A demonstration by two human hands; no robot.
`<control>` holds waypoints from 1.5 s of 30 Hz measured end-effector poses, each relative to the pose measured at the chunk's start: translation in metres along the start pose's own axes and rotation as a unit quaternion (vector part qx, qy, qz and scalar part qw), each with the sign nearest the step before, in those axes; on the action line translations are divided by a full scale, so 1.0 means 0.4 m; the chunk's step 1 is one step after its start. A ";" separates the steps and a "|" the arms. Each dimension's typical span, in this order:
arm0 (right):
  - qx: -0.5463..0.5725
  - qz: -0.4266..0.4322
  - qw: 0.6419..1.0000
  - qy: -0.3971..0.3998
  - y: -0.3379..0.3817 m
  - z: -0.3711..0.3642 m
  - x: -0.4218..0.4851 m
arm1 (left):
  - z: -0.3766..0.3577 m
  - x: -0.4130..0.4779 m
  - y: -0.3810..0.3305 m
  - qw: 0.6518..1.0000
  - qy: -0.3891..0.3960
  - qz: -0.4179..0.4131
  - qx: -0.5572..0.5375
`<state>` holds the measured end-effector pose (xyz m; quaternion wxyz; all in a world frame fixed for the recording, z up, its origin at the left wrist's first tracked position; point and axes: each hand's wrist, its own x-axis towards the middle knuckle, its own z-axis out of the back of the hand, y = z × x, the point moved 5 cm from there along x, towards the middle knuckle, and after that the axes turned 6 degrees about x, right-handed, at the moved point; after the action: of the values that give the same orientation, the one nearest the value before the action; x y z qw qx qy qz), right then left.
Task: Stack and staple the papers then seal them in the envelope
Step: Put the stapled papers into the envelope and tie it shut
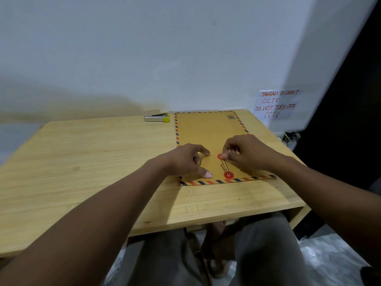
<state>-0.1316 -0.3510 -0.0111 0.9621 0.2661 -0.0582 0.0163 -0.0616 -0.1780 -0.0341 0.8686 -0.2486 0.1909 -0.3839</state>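
Observation:
A brown envelope point(208, 133) with a red-and-blue striped border lies flat on the right half of the wooden table point(82, 162), its flap end toward me. Two red closure discs sit near that end: the upper disc point(220, 156) and the lower disc point(228, 175), with thin string running between them. My right hand point(249, 153) pinches the string at the upper disc. My left hand point(187, 162) presses the envelope with thumb and fingertips just left of the discs. No loose papers are visible. A silver stapler point(157, 117) with a yellow end lies beyond the envelope's far left corner.
A white wall stands behind the table. A handwritten paper sign point(276, 104) hangs at the right past the table corner. A dark opening is at far right. My knees and a foot show below the table's front edge.

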 end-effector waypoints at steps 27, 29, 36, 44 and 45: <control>0.079 0.001 0.989 -0.127 0.047 0.222 -0.137 | 0.154 -0.205 -0.129 0.832 -0.447 -0.198 0.263; 0.116 0.015 0.980 -0.158 0.062 0.244 -0.128 | 0.184 -0.213 -0.116 0.854 -0.446 -0.181 0.199; 0.211 0.071 0.945 -0.241 0.165 0.349 -0.110 | 0.332 -0.219 -0.079 0.872 -0.472 -0.088 -0.094; 0.282 0.129 0.889 -0.336 0.304 0.551 -0.046 | 0.553 -0.250 -0.206 0.791 -0.556 -0.136 -0.218; 0.282 0.129 0.887 -0.341 0.312 0.567 -0.036 | 0.575 -0.250 -0.213 0.784 -0.568 -0.131 -0.214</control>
<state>-0.1771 -0.3603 0.2439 0.7566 0.5056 -0.4096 0.0640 -0.0536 -0.0858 0.2141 0.6856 -0.6237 -0.2946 -0.2328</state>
